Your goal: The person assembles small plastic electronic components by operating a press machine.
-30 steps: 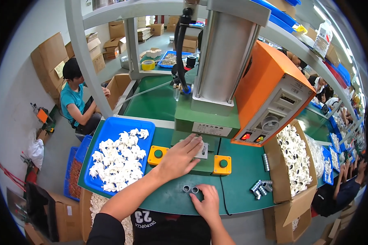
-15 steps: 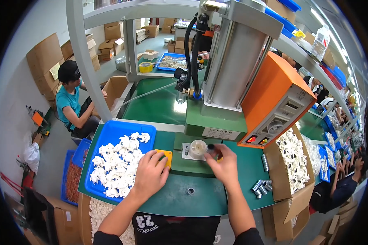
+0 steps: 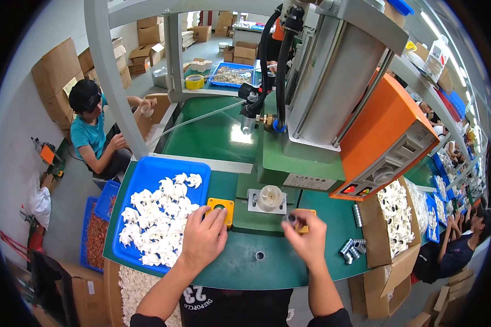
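My right hand [image 3: 310, 240] pinches a small dark ring [image 3: 291, 219] just in front of the press base, beside a yellow box [image 3: 306, 216] that it partly covers. My left hand [image 3: 204, 240] holds nothing; its fingers lie stretched at the near edge of another yellow box with a dark round button [image 3: 219, 207]. Between the hands, a whitish round cup-like piece [image 3: 270, 197] sits on a metal plate [image 3: 253, 203] on the green press base. A short metal ring [image 3: 259, 255] stands alone on the green tabletop [image 3: 229, 267].
The grey press cylinder [image 3: 333, 82] and orange control box [image 3: 387, 141] rise above the plate. A blue tray [image 3: 131, 185] of white curved parts [image 3: 161, 212] is at left. Several metal rings [image 3: 352, 250] and a carton [image 3: 377, 229] stand right. A co-worker [image 3: 95, 131] sits far left.
My right hand has drawn the dark ring away from the cup-like piece, toward me and right. My left hand stays by its yellow box. The view shifted slightly; the co-worker's hand rose.
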Tool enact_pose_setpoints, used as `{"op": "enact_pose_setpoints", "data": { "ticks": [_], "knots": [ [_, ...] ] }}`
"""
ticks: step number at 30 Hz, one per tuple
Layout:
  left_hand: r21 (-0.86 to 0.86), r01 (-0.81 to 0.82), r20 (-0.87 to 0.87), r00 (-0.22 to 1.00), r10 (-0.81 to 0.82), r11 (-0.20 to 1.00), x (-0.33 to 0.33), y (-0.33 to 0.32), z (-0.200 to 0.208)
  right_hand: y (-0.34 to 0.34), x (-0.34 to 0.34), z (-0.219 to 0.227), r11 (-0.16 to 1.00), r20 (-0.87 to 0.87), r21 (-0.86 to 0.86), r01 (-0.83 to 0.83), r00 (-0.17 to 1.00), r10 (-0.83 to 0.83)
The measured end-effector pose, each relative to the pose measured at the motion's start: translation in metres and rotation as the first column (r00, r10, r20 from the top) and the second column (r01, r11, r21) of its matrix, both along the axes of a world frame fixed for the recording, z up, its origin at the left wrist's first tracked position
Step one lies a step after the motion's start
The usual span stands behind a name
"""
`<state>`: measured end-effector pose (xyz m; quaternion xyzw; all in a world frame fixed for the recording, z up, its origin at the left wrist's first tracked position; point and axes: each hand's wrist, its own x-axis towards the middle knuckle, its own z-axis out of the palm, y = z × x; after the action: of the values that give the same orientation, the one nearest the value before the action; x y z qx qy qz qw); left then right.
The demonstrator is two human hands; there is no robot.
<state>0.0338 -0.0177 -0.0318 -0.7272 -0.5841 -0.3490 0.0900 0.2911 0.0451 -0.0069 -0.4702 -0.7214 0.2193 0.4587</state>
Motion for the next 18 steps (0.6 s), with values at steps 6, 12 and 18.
{"op": "enact_pose_setpoints", "data": {
  "ticks": [6,12,18],
  "knots": [
    [-0.095,0.029,-0.055,0.998,-0.034,0.995,0.000,0.003,0.006,-0.056,0.030,-0.072,0.988,0.196,-0.034,-0.152,0.968,0.156],
    [-0.105,-0.009,-0.112,0.994,-0.002,0.994,-0.004,-0.002,0.006,-0.060,0.029,-0.049,0.967,0.228,-0.111,-0.228,0.942,0.248],
    [-0.082,0.004,-0.102,0.995,-0.013,0.997,0.005,0.000,0.002,-0.012,0.054,-0.013,0.928,0.419,0.355,0.111,0.869,-0.264]
  ]
}}
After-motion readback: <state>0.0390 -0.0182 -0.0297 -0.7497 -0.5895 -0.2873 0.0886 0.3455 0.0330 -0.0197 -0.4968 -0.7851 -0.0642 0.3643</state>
